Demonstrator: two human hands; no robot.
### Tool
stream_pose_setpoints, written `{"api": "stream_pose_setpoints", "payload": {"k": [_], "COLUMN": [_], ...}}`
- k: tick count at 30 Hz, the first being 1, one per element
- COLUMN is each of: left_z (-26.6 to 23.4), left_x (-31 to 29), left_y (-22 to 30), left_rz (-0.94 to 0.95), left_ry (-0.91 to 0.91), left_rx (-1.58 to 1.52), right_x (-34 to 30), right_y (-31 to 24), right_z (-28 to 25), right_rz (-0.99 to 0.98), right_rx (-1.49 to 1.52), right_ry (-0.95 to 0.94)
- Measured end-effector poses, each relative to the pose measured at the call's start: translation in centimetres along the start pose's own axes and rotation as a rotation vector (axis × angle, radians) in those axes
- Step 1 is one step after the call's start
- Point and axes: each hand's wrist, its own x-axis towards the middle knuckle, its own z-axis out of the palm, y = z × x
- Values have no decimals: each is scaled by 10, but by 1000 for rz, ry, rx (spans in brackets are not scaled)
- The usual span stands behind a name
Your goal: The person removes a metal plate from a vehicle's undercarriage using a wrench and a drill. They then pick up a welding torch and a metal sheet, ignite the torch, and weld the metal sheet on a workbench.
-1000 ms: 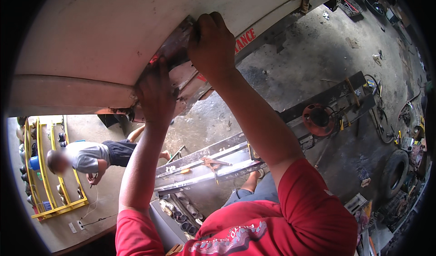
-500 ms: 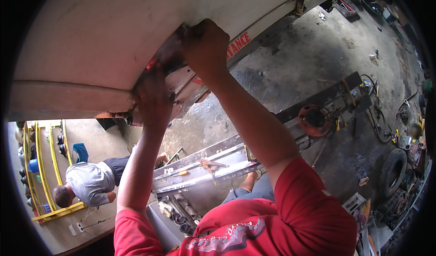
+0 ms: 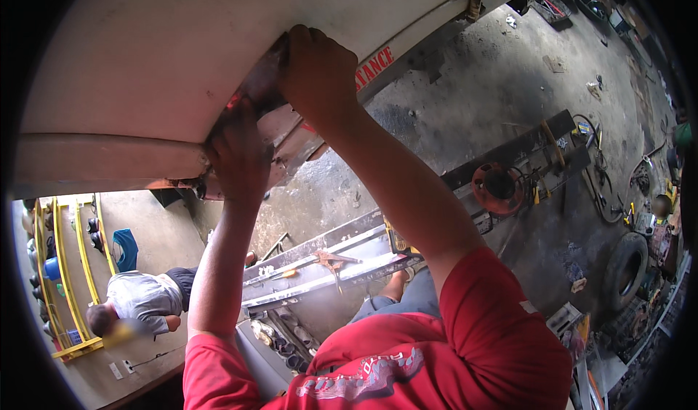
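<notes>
Overhead spreads a large white vehicle panel (image 3: 167, 61) with a dark opening (image 3: 263, 82) at its lower edge. My right hand (image 3: 316, 72) is closed at the right rim of this opening, its fingers curled; what they grip is hidden. Below and to the left, my left hand (image 3: 241, 155) reaches up to the opening's lower edge. Its fingertips are in shadow beside a small bright red spot (image 3: 234, 102), and whether they hold anything cannot be made out. Between both hands hangs a bent, pinkish lower strip of the panel (image 3: 287, 148).
Below me lies a long metal frame (image 3: 327, 264) with a rusty clamp-like piece (image 3: 336, 261) and a red round part (image 3: 499, 188) on it. A person in grey (image 3: 145, 301) bends beside yellow rails (image 3: 83, 250). A tyre (image 3: 627, 268) and cables lie at right.
Both hands have shifted slightly left and up in the view, staying at the opening. The person in grey has bent lower, and a blurred yellow thing now shows near their head.
</notes>
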Motion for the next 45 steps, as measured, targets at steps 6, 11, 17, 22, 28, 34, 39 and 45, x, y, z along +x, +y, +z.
{"api": "stream_pose_setpoints", "payload": {"k": [6,11,17,22,28,34,39,45], "left_z": [-19,-24,-7,-7,-8,-7,0,-5], "left_x": [1,7,-2,-6,-1,0,7,6], "left_y": [1,-6,-26,-30,-34,-27,-15,8], "left_rz": [-54,-10,-35,-59,73,4,34,-15], "left_ry": [-149,-14,43,-14,45,89,40,7], "left_rx": [-89,-277,-499,-578,-384,-478,-281,65], "right_x": [-21,-77,-94,-99,-96,-99,-104,-106], "right_y": [5,-22,-48,-59,-63,-57,-33,34], "right_z": [0,2,27,39,46,39,30,28], "right_rz": [271,135,4,47,36,57,319,761], "right_rx": [320,742,683,629,616,742,1120,1395], "right_ry": [23,-81,-17,-62,8,38,-4,147]}}
